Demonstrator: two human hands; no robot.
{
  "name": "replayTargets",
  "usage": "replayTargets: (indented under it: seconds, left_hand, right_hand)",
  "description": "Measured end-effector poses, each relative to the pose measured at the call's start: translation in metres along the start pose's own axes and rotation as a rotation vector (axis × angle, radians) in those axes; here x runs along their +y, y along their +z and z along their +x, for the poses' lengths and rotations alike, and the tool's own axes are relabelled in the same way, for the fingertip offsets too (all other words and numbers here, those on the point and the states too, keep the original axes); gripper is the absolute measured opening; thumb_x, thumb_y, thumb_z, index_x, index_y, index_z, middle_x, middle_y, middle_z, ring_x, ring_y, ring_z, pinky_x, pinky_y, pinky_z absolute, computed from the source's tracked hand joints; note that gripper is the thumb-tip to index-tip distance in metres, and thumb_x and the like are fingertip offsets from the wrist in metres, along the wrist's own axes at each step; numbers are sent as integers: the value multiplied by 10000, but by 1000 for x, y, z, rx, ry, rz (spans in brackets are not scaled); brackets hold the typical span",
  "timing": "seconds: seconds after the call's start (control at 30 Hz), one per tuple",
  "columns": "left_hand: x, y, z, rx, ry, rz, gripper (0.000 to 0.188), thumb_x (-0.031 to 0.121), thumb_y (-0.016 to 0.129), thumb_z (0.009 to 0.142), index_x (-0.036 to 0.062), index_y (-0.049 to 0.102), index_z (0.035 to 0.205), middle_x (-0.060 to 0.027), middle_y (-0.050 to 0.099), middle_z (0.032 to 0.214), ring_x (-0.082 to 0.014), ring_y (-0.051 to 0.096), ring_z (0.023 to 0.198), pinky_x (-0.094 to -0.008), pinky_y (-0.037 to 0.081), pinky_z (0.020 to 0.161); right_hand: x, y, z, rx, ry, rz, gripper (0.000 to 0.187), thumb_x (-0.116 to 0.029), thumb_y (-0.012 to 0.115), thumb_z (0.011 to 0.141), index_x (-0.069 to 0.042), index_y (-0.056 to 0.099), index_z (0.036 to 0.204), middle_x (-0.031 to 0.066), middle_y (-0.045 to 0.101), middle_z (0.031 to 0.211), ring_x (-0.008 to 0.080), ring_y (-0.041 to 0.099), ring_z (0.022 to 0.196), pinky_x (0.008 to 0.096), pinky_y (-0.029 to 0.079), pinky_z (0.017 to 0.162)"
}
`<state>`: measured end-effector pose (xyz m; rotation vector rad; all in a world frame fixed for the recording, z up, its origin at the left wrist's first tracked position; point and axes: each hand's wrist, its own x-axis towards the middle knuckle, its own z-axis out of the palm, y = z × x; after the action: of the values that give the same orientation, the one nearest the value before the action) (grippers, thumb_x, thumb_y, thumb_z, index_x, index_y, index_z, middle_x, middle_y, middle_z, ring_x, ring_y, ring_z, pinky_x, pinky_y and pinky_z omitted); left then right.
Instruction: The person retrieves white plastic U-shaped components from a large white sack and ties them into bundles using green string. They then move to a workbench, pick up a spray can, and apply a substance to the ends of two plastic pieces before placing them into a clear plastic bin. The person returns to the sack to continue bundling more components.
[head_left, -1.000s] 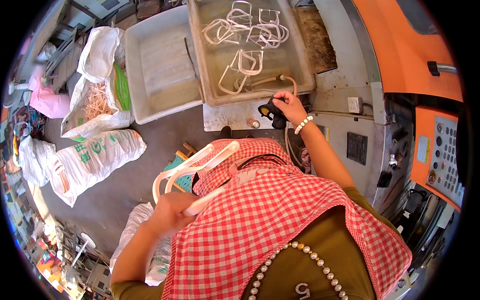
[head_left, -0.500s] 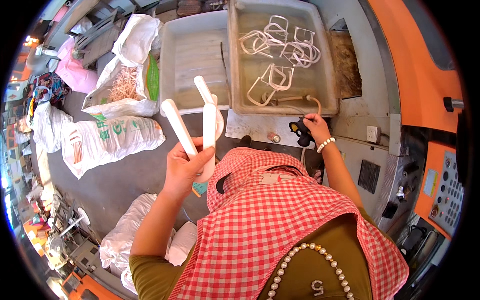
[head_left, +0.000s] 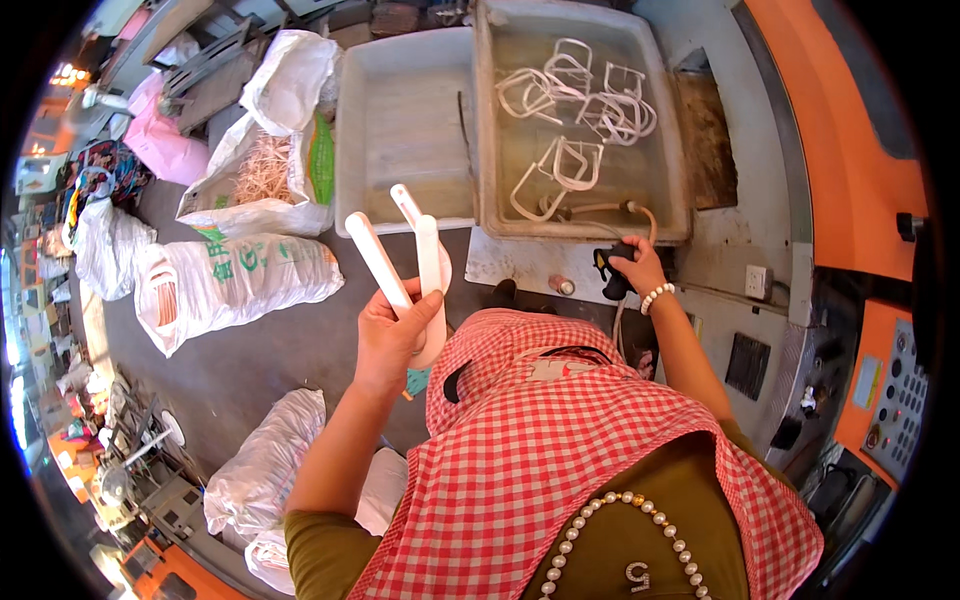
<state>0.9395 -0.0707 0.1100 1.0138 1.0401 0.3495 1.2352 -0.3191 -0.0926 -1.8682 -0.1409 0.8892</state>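
My left hand (head_left: pixel 388 335) is closed around some long white plastic pieces (head_left: pixel 428 258) with rounded ends. They fan upward in front of the apron, and how they join inside the grip is hidden. At the near edge of the right tub, my right hand (head_left: pixel 642 268) grips a black hand tool (head_left: pixel 610 272) with a yellowish detail; its exact kind is unclear. Beyond that hand, several looped white plastic frames (head_left: pixel 578 165) lie in the grey water-filled tub (head_left: pixel 684 200).
A second pale tub (head_left: pixel 405 205) stands left of the first. An open sack of thin pinkish strips (head_left: pixel 265 170) and a full white sack (head_left: pixel 250 280) lie on the left. An orange machine (head_left: pixel 840 130) borders the right. A small can (head_left: pixel 562 285) stands below the tub.
The view has shifted slightly, so the surroundings sit further right. The white pieces in my left hand have lowered and turned a little. The black tool has turned in my right hand.
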Motion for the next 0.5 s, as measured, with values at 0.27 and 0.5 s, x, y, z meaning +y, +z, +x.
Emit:
replayTargets:
  seconds: [0.27,0.5]
  left_hand:
    - [-72,21,47,88,-200,-54,234,83,652,840,-21,579,1035,-36,607,867,-86,585,706,-218,476,614]
    - [-179,53,104,117,-388,-2,195,88,678,823,14,598,984,14,583,712,-22,423,497,-171,300,446]
  right_hand:
    - [56,6,61,173,18,-278,456,-147,600,757,2,516,1180,201,623,1039,294,611,972,353,466,851]
    - [137,38,152,179,-4,11,389,-66,537,817,13,496,1196,151,618,1087,207,594,999,297,449,870]
